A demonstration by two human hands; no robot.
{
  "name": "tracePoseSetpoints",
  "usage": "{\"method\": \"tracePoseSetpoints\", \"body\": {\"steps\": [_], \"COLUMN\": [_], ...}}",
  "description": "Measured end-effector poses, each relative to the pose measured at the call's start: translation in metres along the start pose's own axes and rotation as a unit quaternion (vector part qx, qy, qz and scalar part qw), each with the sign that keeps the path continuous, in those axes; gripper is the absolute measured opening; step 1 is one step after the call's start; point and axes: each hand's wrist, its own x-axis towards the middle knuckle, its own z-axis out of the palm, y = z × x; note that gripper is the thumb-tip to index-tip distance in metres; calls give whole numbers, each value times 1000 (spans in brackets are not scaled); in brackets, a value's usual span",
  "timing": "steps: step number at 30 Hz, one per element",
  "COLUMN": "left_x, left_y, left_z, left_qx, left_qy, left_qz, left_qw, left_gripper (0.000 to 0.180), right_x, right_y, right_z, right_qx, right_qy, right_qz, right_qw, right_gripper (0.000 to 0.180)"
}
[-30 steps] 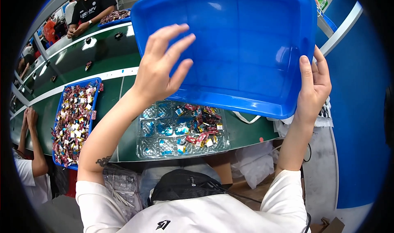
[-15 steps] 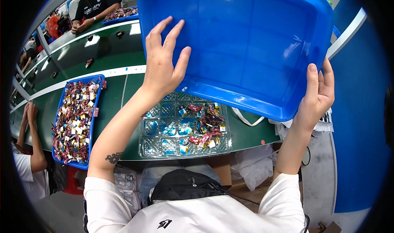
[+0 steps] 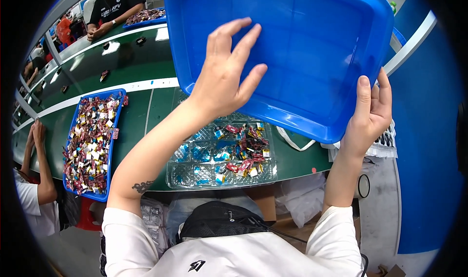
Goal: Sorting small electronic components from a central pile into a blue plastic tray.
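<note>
A large blue plastic bin (image 3: 302, 62) is tipped up in front of me, its bare inside facing me. My right hand (image 3: 370, 113) grips its lower right rim, thumb over the edge. My left hand (image 3: 229, 65) reaches in front of the bin's inside, fingers spread and holding nothing; whether it touches the bin I cannot tell. Below lies a clear plastic tray (image 3: 187, 177) divided into compartments. Small red circuit pieces (image 3: 251, 152) with white, yellow and black parts pile in its right half, and bits of blue show in other compartments.
To the left stands a blue tray (image 3: 110, 165) heaped with similar pieces, beside a person's hands (image 3: 38, 133). A conveyor (image 3: 83, 69) carrying scattered pieces runs behind. Across it a person in black (image 3: 117, 9) stands by another full tray (image 3: 146, 16). A white strap (image 3: 295, 143) lies under the bin.
My left hand has moved to the right across the bin's inside. The bin and my right hand have shifted slightly left.
</note>
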Motion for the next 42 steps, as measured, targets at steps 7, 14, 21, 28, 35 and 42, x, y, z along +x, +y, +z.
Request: {"method": "tracePoseSetpoints", "body": {"steps": [7,14,21,28,35,42], "left_x": [-34,-51,-39,-28,-71,-18], "left_y": [13,-6,24,22,-1,26], "left_z": [-1,-10,-8,-1,-13,-14], "left_qx": [-35,37,23,102,107,69], "left_qy": [-102,-171,-138,-193,-230,-157], "left_qz": [52,114,136,146,22,78], "left_qw": [993,978,981,965,967,982], "left_gripper": [51,54,50,72,69,69], "right_x": [0,3,2,-2,-1,-4], "right_y": [0,-3,1,-8,5,-3], "right_z": [-3,-16,-9,-8,-17,-7], "right_qx": [-2,-6,29,35,32,26], "right_qy": [-10,5,1,-1,29,18], "right_qz": [-3,11,21,18,13,23], "right_qw": [1000,1000,999,999,999,999], "right_gripper": [33,33,33,33,33,34]}}
